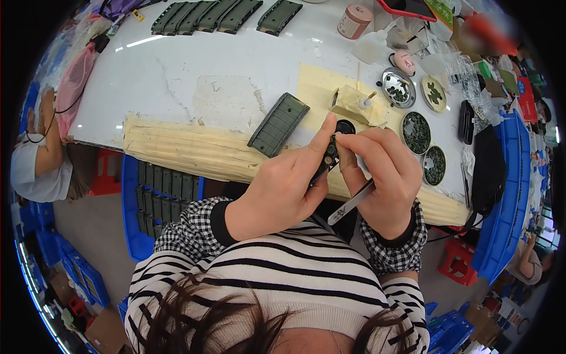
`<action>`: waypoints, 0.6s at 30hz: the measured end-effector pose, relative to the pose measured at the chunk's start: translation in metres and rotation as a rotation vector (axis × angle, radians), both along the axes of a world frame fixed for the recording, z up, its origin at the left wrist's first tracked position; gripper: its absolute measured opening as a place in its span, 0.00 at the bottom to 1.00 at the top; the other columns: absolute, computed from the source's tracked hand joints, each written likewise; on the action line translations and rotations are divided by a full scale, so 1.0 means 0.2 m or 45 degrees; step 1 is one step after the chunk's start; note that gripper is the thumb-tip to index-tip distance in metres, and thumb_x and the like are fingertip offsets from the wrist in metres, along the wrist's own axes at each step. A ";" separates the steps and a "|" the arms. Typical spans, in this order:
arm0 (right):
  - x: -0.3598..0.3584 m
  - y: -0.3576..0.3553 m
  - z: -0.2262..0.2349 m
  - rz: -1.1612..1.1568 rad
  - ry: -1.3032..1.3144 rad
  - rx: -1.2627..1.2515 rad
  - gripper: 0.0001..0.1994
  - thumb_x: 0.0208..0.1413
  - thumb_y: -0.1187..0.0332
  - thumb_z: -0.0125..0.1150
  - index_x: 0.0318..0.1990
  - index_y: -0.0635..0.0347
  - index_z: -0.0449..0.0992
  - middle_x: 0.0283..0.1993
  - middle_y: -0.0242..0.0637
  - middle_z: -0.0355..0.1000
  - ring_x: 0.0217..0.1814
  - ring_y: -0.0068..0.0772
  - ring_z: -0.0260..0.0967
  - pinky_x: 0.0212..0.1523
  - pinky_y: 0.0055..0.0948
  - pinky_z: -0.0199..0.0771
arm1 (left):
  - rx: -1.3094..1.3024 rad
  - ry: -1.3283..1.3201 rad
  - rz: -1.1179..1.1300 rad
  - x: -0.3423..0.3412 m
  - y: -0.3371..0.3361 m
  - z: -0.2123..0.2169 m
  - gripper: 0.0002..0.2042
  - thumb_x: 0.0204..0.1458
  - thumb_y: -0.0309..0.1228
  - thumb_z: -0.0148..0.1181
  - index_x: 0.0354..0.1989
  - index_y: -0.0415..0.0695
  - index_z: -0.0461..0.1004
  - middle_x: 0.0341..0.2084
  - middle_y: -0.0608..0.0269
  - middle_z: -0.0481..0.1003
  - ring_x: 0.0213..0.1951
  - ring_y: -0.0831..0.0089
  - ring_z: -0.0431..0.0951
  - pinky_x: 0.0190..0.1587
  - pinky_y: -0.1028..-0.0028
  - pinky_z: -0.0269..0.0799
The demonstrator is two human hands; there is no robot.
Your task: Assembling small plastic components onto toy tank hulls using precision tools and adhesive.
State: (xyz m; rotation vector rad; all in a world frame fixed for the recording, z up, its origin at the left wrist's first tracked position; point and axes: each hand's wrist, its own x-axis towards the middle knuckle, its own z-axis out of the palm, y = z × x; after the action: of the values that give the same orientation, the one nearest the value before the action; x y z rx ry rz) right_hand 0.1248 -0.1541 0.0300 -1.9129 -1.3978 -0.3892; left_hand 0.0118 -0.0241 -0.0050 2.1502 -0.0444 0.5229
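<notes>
My left hand [274,192] is closed around a small dark piece [331,156], held upright near the table's front edge; its kind is mostly hidden by my fingers. My right hand [386,171] has a pair of metal tweezers [352,203] tucked under its fingers, pointing down toward my body. Its thumb and fingertips pinch at the top of the dark piece; anything tiny between them is too small to make out. Just beyond my fingers sits a round black cap-like thing [345,126]. A dark green ribbed panel [279,124] lies to the left of it.
A taped yellow block [356,106] stands beyond my hands. Round dishes of small dark green parts [416,133] [434,165] and a metal dish [398,87] are at right. More green panels [206,16] line the far edge. Below left, a blue crate [131,203] holds others. A person [47,156] sits at left.
</notes>
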 end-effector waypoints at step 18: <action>-0.01 -0.01 -0.02 0.113 -0.061 -0.031 0.15 0.39 0.79 0.67 0.39 0.64 0.77 0.33 0.38 0.72 0.28 0.34 0.71 0.25 0.27 0.69 | 0.032 -0.072 -0.004 -0.02 0.01 -0.01 0.37 0.42 0.14 0.57 0.66 0.30 0.53 0.23 0.52 0.71 0.20 0.64 0.70 0.25 0.73 0.68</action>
State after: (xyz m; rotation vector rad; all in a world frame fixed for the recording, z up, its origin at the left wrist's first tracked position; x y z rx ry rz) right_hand 0.1226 -0.1557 0.0264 -1.8643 -1.5192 -0.3785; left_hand 0.0080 -0.0224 -0.0080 2.1592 -0.0858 0.5842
